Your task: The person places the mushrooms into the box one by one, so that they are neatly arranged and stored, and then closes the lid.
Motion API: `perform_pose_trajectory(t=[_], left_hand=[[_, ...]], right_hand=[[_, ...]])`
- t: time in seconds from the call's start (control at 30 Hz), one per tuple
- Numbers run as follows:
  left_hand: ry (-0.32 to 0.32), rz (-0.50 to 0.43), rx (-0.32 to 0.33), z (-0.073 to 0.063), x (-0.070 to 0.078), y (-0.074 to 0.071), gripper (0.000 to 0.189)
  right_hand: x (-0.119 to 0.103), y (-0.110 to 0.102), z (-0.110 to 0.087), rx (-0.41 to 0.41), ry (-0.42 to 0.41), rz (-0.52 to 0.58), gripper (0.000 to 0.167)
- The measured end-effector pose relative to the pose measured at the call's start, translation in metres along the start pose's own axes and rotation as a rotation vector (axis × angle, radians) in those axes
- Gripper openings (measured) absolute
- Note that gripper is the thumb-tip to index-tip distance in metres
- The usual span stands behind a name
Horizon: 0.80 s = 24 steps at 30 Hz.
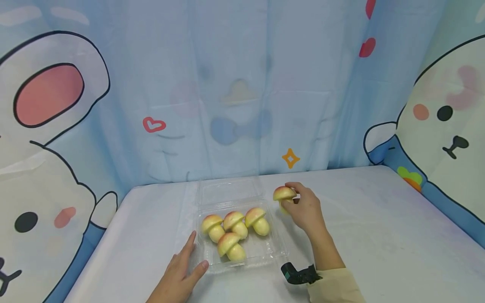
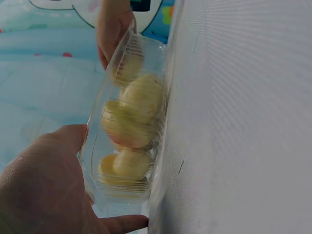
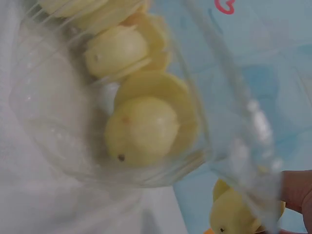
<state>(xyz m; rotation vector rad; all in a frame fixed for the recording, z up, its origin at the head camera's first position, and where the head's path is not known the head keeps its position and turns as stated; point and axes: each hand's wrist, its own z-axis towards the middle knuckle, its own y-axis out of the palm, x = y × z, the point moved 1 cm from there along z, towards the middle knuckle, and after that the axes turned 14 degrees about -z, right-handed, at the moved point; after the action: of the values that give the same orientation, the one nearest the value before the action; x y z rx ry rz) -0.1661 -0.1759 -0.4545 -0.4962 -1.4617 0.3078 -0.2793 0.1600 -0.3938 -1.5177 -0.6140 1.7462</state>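
Observation:
My right hand [image 1: 307,208] pinches a yellow mushroom [image 1: 284,194] with a reddish cap between thumb and fingers, up beside the far right corner of a clear plastic clamshell box [image 1: 261,251]. Several similar mushrooms sit inside the box: three in a row toward the back, including the right one [image 1: 257,221], and a nearer one [image 1: 232,247]. My left hand [image 1: 178,269] is at the box's left side, thumb and fingers spread. In the left wrist view, a fingertip of the left hand [image 2: 44,180] is right at the box rim.
The box's clear lid [image 1: 229,191] stands open at the back, toward the curtain [image 1: 235,54] with cartoon prints. A white cloth covers the table [image 1: 379,235]. A black wrist camera [image 1: 299,274] is strapped by the right sleeve.

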Motion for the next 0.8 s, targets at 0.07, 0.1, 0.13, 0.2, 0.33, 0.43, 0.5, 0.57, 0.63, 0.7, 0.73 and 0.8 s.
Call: perform_pose_trajectory(t=[0.07,0.1,0.13,0.2,0.33,0.43,0.5,0.57,0.63,0.7,0.73,0.8], left_hand=[[0.001,-0.005,-0.002,0.000,0.000,0.000,0.079],[0.002,-0.007,-0.004,0.000,0.000,-0.001,0.079],[-0.001,-0.008,-0.006,0.000,0.000,-0.001,0.079],[-0.004,-0.009,-0.008,0.000,0.000,-0.001,0.080],[-0.008,-0.006,-0.013,0.000,0.000,-0.001,0.080],[-0.004,-0.001,-0.010,0.000,0.001,-0.001,0.080],[-0.004,0.002,-0.006,0.001,0.001,0.000,0.080],[-0.007,0.002,-0.002,0.001,0.001,0.000,0.081],[-0.011,0.003,0.000,0.001,0.001,0.000,0.081],[-0.009,0.005,0.000,0.001,0.001,0.000,0.081],[-0.009,0.004,0.000,0.001,0.001,0.000,0.081],[-0.006,0.005,-0.001,0.000,0.001,0.001,0.080]], right_hand=[[-0.002,-0.003,0.000,0.007,-0.003,0.003,0.053],[-0.004,-0.004,-0.001,0.010,-0.004,0.005,0.052],[-0.005,-0.005,-0.001,0.012,-0.005,0.005,0.053],[-0.007,-0.008,-0.002,0.018,-0.009,0.007,0.052],[-0.011,-0.012,-0.003,0.029,-0.023,0.005,0.052],[-0.012,-0.013,-0.004,0.034,-0.036,0.005,0.051],[-0.013,-0.014,-0.004,0.037,-0.046,0.008,0.051],[-0.015,-0.015,-0.005,0.038,-0.051,0.007,0.051],[-0.017,-0.017,-0.005,0.040,-0.054,0.008,0.051],[-0.019,-0.018,-0.007,0.043,-0.054,0.004,0.051],[-0.020,-0.019,-0.007,0.044,-0.054,0.002,0.051],[-0.023,-0.021,-0.009,0.046,-0.059,0.002,0.051]])
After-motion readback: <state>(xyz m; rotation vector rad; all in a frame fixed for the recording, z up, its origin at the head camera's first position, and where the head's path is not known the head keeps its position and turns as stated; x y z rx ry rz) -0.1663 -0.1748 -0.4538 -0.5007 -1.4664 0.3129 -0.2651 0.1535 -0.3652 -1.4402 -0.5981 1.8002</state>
